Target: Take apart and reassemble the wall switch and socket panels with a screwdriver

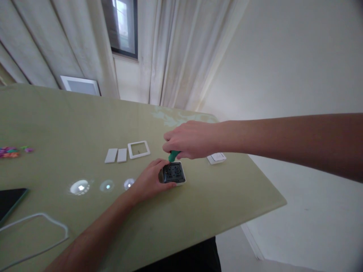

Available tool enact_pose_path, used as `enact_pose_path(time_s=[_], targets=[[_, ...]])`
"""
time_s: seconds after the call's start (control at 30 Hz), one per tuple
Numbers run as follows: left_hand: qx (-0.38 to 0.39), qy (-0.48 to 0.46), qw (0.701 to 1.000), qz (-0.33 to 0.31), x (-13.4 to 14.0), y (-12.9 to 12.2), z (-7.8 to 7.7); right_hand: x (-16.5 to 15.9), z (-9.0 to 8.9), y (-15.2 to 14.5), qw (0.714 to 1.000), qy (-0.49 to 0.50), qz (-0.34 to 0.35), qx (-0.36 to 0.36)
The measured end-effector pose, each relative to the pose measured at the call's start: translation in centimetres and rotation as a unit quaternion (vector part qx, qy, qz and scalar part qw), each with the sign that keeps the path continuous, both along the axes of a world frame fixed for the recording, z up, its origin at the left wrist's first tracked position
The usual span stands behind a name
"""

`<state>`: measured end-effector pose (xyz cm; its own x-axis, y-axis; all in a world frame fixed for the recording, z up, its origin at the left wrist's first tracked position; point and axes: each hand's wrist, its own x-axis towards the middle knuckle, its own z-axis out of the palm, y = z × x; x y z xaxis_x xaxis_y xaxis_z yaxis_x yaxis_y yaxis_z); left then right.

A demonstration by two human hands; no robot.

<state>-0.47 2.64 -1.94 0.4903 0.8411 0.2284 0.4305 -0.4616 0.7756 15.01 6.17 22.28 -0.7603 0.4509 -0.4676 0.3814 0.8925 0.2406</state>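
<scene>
A square wall socket or switch box point(174, 172), white at the edge with a black inner face, lies on the table. My left hand point(153, 176) grips it from its left side, thumb along the near edge and fingers at the far edge. Over its far left corner, my right hand point(190, 140) is closed around a screwdriver with a green handle point(173, 155); the shaft and tip are too small or hidden to make out. To the left lie a white frame point(148, 147) and two white cover plates, one point(122, 155) beside the other point(111, 155).
Behind my right hand a white box-like piece point(216, 158) is partly hidden. At the left are small colourful pieces point(10, 152), a dark flat device point(11, 200) and a white cable point(53, 220). The table's right edge slopes near a wall point(306, 83).
</scene>
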Motion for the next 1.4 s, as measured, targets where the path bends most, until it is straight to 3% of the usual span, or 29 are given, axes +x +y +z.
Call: enact_pose_path(time_s=[0.1,0.27,0.47,0.6,0.87,1.4], targets=[[0.003,-0.003,1.0,-0.001,0.0,0.1,-0.1,0.4,-0.3,0.3,0.999,0.031,0.014,-0.017],[0.005,-0.007,1.0,-0.006,0.0,0.1,-0.3,0.7,-0.8,0.0,0.996,0.028,-0.084,0.005],[0.004,-0.008,1.0,-0.002,0.0,-0.1,0.2,0.9,-0.1,0.0,0.993,0.107,-0.03,-0.045],[0.0,-0.004,1.0,0.002,0.0,-0.2,0.4,1.2,0.4,0.1,0.993,0.106,0.011,-0.058],[0.02,-0.038,0.999,0.013,0.4,-0.2,-0.4,1.4,1.1,-1.0,0.99,0.115,-0.061,-0.049],[0.014,-0.051,0.999,0.01,0.1,0.2,-0.2,1.8,1.7,-1.2,0.994,0.102,-0.04,-0.028]])
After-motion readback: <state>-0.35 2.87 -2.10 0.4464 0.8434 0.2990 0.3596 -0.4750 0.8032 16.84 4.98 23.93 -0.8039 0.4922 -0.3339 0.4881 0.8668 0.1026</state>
